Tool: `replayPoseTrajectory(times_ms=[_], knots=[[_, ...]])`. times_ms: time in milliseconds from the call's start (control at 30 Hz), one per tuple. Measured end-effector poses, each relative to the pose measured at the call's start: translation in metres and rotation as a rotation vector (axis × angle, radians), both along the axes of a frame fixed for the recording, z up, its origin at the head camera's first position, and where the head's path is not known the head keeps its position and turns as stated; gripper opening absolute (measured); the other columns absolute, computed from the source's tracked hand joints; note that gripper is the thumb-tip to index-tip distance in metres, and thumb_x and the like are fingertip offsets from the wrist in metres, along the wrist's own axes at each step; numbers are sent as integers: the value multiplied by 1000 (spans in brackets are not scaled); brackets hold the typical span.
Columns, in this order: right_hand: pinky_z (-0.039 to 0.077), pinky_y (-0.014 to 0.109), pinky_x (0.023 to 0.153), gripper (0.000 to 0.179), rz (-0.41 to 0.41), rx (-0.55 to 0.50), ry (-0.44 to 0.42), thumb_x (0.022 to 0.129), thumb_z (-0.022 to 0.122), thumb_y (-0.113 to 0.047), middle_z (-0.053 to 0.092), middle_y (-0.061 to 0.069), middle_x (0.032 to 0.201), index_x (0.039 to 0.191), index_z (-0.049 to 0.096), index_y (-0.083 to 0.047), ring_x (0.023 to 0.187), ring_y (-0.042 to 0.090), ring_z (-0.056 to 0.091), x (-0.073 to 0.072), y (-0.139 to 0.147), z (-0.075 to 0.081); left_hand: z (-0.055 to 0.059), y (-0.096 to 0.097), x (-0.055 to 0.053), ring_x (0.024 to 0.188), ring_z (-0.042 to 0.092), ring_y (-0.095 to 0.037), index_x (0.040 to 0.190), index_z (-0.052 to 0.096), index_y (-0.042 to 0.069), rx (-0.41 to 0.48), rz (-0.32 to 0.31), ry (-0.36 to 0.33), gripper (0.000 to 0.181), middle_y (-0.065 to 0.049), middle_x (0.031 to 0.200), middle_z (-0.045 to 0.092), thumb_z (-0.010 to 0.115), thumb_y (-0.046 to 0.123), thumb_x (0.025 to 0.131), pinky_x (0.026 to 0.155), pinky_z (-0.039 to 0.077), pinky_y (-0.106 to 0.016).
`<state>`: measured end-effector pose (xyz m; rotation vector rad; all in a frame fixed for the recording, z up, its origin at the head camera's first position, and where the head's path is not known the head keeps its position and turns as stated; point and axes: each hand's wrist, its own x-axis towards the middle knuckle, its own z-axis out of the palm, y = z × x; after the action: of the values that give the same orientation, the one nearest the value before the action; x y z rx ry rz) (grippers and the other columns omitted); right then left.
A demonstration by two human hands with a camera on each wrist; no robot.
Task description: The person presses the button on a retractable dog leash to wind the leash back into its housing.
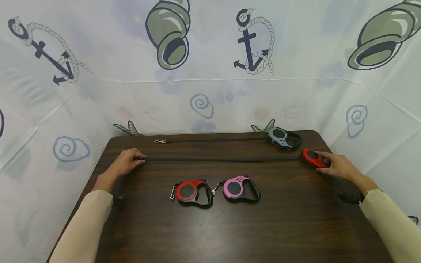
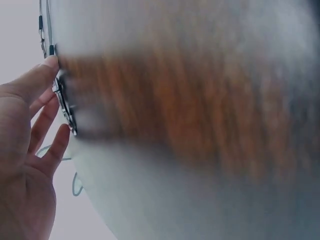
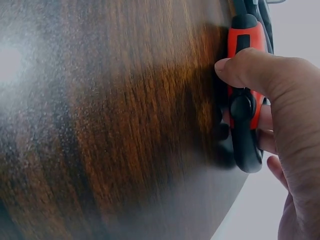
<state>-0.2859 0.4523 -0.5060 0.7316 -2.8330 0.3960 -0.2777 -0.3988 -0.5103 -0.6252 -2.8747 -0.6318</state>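
Note:
My right hand (image 1: 338, 167) grips a red and black retractable dog leash (image 1: 310, 156) near the table's right edge. In the right wrist view the thumb presses the red casing (image 3: 253, 40), and the black handle (image 3: 247, 152) points away from the strap. Its black strap (image 1: 223, 160) runs straight leftward across the table. At the strap's far end my left hand (image 1: 126, 162) pinches it between thumb and fingers. The left wrist view shows the metal clip (image 2: 63, 107) beside those fingers.
Behind lies a grey retractable leash (image 1: 279, 133), its strap pulled out left to a brass-coloured clip (image 1: 160, 141). Nearer the front, a second red leash (image 1: 187, 190) and a pink leash (image 1: 234, 187) lie side by side on the brown table (image 1: 230, 233). A patterned curtain (image 1: 210, 44) hangs behind.

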Motion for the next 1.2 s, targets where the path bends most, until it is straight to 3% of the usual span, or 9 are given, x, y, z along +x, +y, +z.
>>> replayPoseTrajectory(times_ms=[233, 400, 567, 800, 900, 1000, 1100, 1200], knots=[[45, 33, 58, 67, 6, 20, 23, 74, 95, -16, 70, 2, 78, 130, 66, 7, 62, 8, 53, -1, 2, 0, 6, -4, -1, 90, 73, -38, 93, 82, 0, -69, -92, 49, 10, -12, 92, 75, 86, 1, 84, 82, 57, -57], [44, 33, 58, 67, -13, 35, -12, 78, 93, -19, 69, 2, 78, 133, 65, 7, 62, 9, 53, -1, 3, 2, 8, -5, -2, 82, 72, -30, 89, 82, 4, -80, -118, 55, 12, -9, 89, 75, 88, 1, 79, 75, 57, -50], [44, 33, 59, 65, -32, 24, -79, 84, 89, -20, 69, 3, 80, 137, 62, 8, 63, 10, 52, 1, 0, 6, 9, -7, 0, 76, 66, -22, 89, 82, 5, -96, -82, 38, 13, -7, 88, 75, 88, 2, 77, 72, 54, -45], [37, 29, 57, 60, -59, -28, -88, 87, 85, -20, 62, 2, 74, 136, 63, 7, 60, 11, 44, 3, -5, 12, 14, -11, 6, 81, 68, -25, 91, 80, 3, -51, -20, 2, 15, -7, 89, 74, 87, 2, 78, 78, 55, -49], [38, 30, 59, 56, -73, -63, -69, 88, 84, -20, 70, 14, 81, 134, 66, 6, 63, 15, 47, 3, -8, 16, 16, -13, 9, 80, 67, -24, 92, 79, 3, 10, 0, 13, 17, -8, 90, 75, 88, 0, 78, 73, 54, -39], [40, 32, 61, 53, -85, -92, -56, 89, 84, -21, 74, 29, 99, 133, 68, 4, 67, 18, 50, 4, -10, 19, 19, -17, 12, 79, 66, -23, 94, 80, 3, 67, 14, 48, 19, -8, 91, 77, 87, -2, 77, 69, 49, -26], [39, 31, 60, 49, -107, -122, -72, 92, 82, -23, 73, 33, 108, 133, 70, 2, 68, 18, 49, 4, -12, 21, 22, -20, 14, 78, 67, -22, 94, 80, 4, 102, 13, 82, 19, -8, 90, 78, 87, -2, 77, 69, 45, -17], [37, 30, 57, 47, -134, -164, -101, 95, 81, -26, 72, 29, 106, 132, 71, 1, 66, 15, 46, 4, -14, 25, 24, -24, 16, 77, 67, -19, 94, 81, 5, 116, 16, 81, 19, -6, 89, 79, 87, -2, 77, 70, 45, -15]])
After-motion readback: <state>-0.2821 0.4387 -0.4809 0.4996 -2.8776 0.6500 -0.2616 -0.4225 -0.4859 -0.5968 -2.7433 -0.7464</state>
